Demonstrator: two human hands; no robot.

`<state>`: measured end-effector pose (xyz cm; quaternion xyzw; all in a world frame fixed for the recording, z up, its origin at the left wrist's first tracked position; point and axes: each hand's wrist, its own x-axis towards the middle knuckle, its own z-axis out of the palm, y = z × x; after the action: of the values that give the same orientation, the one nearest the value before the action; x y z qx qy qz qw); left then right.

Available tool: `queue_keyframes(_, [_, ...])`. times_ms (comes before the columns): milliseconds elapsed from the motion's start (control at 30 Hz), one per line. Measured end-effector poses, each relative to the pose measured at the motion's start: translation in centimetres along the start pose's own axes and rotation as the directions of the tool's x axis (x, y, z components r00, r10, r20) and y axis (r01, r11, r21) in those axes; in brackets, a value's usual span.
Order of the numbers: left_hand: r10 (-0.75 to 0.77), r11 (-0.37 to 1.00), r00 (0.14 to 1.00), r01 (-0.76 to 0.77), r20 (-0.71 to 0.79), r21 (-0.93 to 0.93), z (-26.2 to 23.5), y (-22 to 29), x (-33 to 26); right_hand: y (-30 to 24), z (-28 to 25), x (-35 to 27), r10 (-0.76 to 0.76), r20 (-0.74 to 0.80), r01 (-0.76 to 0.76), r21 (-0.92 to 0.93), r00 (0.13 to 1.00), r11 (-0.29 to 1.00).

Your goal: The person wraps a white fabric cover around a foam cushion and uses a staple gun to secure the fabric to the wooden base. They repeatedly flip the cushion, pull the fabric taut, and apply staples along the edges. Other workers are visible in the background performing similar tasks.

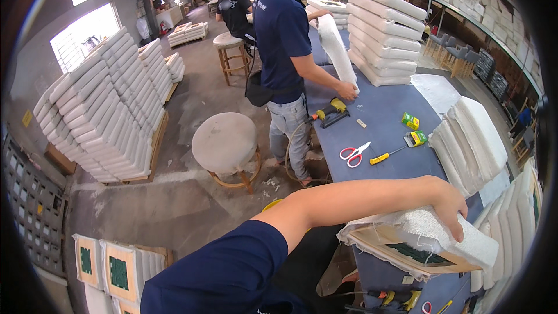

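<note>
"What stands around you over there?"

"On my feed, a stack of white cushions crowds the right, and a pair of upright cushions stands just beyond. Farther left lie red-handled scissors, a yellow screwdriver and a far staple gun. A co-worker at the far end holds a white pad."

"And your grip?"

"I have the left hand closed over the edge of a padded panel. It's at the near right over the blue table, tilted, wooden underside showing; I can't tell whether it rests there. I can't make out the right hand or its grip."

"Edges, room?"

"The table's left edge curves past a round stool; grey floor stretches left to the stacked pads. Blue tabletop shows between scissors and forearm. A near staple gun lies below the panel."
</note>
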<state>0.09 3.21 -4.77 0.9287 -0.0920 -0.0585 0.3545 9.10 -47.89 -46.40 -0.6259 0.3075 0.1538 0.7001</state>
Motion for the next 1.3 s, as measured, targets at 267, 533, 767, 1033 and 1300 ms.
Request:
queue_keyframes(267, [0.036,0.999,0.999,-0.035,0.029,-0.03,0.4,-0.9,1.2,-0.6,-0.3,1.8,0.016,0.017,-0.018,0.124,1.0,0.992])
queue_keyframes(533, [-0.034,0.998,0.999,0.035,0.022,-0.048,0.2,-0.1,-0.2,-3.3,5.1,-1.9,-0.058,0.275,-0.005,0.223,0.96,0.975])
queue_keyframes(767, [0.012,0.999,1.0,-0.013,-0.013,-0.033,0.0,0.2,0.4,-5.2,8.8,-6.7,-0.224,0.293,0.133,0.301,0.93,0.944])
queue_keyframes(1033, [-0.036,0.999,0.999,0.036,0.0,0.008,-0.5,0.7,-0.1,-3.6,9.2,-3.3,-0.194,0.316,0.113,0.258,0.929,0.96])
queue_keyframes(1300, [-0.041,0.998,0.998,0.043,0.038,-0.035,-0.8,1.1,-0.2,-2.6,7.4,-0.8,-0.135,0.278,0.083,0.189,0.951,0.978])
